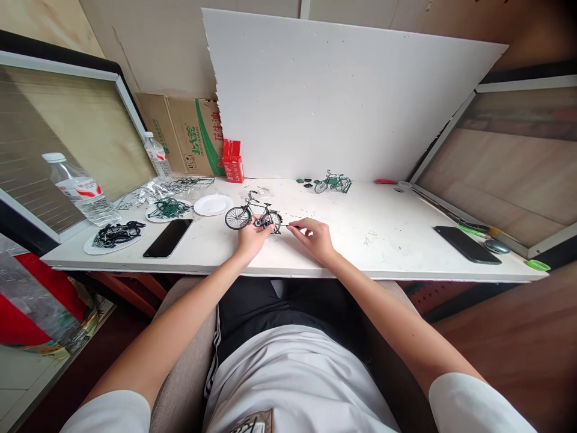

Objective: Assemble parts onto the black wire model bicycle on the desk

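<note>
A black model bicycle (255,208) stands just above the table's front middle, its front wheel to the left. My left hand (255,236) is closed round its lower part, fingers near the pedals and rear wheel. To the right, my right hand (314,237) pinches a thin dark piece (285,225) that points at the rear wheel. Its tip lies close by the wheel; I cannot tell whether they touch. Most of that piece is hidden by the fingers. Tiny dark bits (303,216) lie on the white table (374,246) behind my hands.
A green model bicycle (333,182) stands at the back. Leftward are a white plate (213,205), green parts (169,208), black parts (118,234), a phone (168,238) and two bottles, one nearer (85,191). A dark phone (467,245) lies far right. A red box (233,161) stands behind.
</note>
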Available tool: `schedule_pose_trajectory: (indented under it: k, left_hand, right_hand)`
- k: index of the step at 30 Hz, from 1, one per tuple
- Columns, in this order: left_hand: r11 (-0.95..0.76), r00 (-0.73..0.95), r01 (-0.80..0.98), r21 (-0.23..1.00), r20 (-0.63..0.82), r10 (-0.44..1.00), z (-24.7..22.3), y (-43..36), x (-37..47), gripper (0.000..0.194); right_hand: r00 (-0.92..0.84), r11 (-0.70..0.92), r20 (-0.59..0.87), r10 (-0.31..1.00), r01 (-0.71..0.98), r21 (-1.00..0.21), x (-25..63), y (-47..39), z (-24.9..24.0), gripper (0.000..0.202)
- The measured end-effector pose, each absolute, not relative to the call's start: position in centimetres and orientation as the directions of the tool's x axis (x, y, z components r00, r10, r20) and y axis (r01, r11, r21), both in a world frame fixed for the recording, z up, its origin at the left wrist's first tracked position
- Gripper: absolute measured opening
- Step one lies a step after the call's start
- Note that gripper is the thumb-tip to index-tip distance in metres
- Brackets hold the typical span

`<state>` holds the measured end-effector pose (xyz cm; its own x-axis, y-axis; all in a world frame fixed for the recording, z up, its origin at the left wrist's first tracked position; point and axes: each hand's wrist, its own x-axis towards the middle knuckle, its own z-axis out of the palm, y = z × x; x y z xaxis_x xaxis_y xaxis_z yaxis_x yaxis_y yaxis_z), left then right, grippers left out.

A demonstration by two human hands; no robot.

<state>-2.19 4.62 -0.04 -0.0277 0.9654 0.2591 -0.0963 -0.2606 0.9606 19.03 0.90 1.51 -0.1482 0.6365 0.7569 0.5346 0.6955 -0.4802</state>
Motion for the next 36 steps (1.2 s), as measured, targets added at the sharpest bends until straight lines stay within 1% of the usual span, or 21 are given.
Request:
schedule_pose_trajectory:
  k: [8,15,23,30,36]
  left_hand:
    - [-0.245,-0.038,-0.093,0.965,0.243,0.969,0.05,4.71,-2.02,0.045]
    - [-0.244,-0.035,-0.097,0.965,0.242,0.970,-0.11,4.83,-2.07,0.043]
    - [-0.238,-0.029,-0.104,0.966,0.236,0.971,-0.12,4.84,-2.05,0.042]
    - [-0.231,-0.023,-0.096,0.968,0.230,0.973,-0.32,4.98,-2.12,0.046]
    - [-0.242,-0.021,-0.073,0.967,0.241,0.970,-0.51,5.11,-2.19,0.046]
  right_hand:
    - [-0.155,0.694,0.760,0.631,0.551,-0.463,18.99,0.94,1.42,0.031]
    - [-0.147,0.670,0.743,0.653,0.570,-0.476,18.97,0.99,1.40,0.035]
    - [-0.160,0.680,0.748,0.644,0.567,-0.464,19.00,1.02,1.38,0.032]
    - [-0.171,0.698,0.762,0.624,0.560,-0.446,18.96,0.90,1.49,0.028]
    - [-0.177,0.696,0.758,0.627,0.564,-0.444,18.97,0.90,1.45,0.028]
